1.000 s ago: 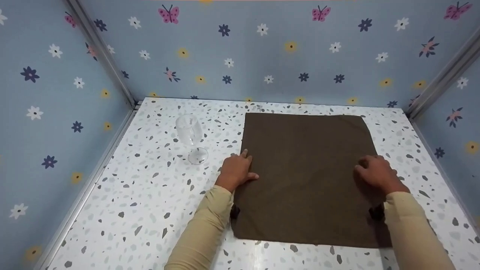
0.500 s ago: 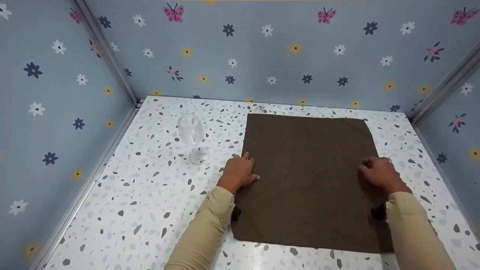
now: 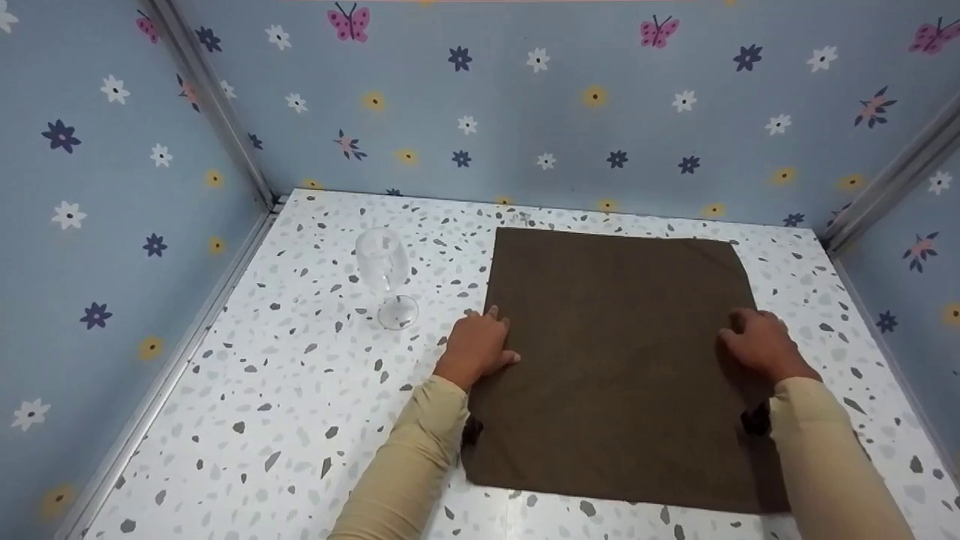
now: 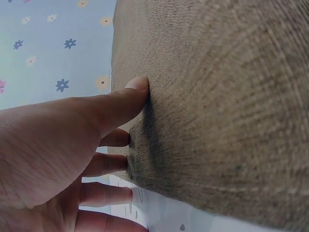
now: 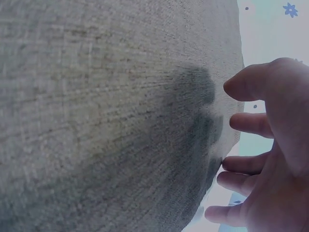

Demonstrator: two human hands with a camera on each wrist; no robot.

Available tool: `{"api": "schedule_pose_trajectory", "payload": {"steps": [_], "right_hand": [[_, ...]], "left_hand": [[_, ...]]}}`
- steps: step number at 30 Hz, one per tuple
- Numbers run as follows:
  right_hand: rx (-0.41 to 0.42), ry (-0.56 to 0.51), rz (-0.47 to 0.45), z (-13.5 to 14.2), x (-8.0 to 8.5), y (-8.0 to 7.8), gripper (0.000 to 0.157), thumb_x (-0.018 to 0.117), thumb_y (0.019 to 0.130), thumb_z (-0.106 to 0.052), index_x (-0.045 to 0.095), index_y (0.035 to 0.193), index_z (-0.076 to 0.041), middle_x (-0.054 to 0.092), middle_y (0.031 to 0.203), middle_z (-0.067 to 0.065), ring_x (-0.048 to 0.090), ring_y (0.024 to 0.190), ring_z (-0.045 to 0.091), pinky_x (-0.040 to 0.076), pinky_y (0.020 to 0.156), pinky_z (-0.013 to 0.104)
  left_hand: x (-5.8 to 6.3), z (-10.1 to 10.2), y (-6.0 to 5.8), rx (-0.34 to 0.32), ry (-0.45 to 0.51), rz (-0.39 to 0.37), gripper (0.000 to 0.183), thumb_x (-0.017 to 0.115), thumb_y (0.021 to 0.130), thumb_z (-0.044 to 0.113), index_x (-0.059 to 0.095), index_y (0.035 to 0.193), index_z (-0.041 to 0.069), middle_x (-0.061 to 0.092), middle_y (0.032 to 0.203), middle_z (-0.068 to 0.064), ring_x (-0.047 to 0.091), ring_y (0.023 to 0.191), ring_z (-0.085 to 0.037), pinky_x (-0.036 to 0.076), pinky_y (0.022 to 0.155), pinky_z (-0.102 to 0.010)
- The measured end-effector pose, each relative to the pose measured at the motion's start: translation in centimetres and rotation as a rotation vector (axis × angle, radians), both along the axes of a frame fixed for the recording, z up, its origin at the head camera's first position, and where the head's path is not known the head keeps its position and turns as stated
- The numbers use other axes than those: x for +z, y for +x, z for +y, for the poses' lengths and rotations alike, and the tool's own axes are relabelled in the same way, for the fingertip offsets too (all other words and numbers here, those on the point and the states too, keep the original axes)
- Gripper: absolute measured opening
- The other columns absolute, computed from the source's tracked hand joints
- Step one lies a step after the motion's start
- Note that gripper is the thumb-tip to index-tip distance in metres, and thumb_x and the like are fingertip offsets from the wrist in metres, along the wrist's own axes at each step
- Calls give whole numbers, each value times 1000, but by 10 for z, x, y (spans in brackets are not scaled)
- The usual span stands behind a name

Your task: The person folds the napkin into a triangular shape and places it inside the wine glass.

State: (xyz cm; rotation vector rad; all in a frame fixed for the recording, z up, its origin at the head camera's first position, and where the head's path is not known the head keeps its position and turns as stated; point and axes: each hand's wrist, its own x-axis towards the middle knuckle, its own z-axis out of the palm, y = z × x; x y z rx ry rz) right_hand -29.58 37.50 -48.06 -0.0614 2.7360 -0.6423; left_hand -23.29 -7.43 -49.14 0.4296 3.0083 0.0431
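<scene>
A square brown cloth (image 3: pixel 615 375) lies spread flat on the speckled tabletop. At its left edge rests my left hand (image 3: pixel 474 349), fingers extended. The left wrist view shows that thumb (image 4: pixel 138 83) and some fingertips touching the fabric, with the lower fingers past the edge. My right hand (image 3: pixel 765 343) is at the opposite edge, its fingers loosely bent. In the right wrist view the thumb and fingers are spread apart with nothing between them, and their shadow falls on the cloth (image 5: pixel 106 96).
A clear stemmed glass (image 3: pixel 382 262) stands on the white speckled table (image 3: pixel 300 390), left of the cloth. Blue floral panels (image 3: pixel 525 112) enclose the back and both sides. Dark wrist-strap parts (image 3: pixel 756 420) show under the sleeves.
The head view has shifted slightly. Both hands stay at the cloth's side edges, and the cloth and glass keep their places.
</scene>
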Motion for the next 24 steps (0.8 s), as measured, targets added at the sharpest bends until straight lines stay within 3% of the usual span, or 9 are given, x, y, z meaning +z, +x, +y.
{"api": "schedule_pose_trajectory", "payload": {"steps": [6,10,24], "right_hand": [[-9,48,-23,3,-3,-5,78,49,101,-40,20,152,11,16,148,45,20,134,63,20,104,75],[2,80,14,6,-6,-6,80,50,101,-41,20,152,13,17,147,47,20,133,64,20,102,77],[-5,57,74,3,-9,-12,64,52,101,-30,37,143,17,33,139,45,33,128,63,27,104,71]], "left_hand": [[1,0,2,14,17,-2,66,68,91,53,61,138,7,50,147,-18,59,119,-41,52,92,-47],[1,0,2,12,23,27,65,70,90,53,64,134,6,52,146,-17,60,117,-41,53,90,-47],[-2,0,2,27,39,22,64,71,89,53,65,131,6,53,145,-17,61,115,-40,53,91,-47]]}}
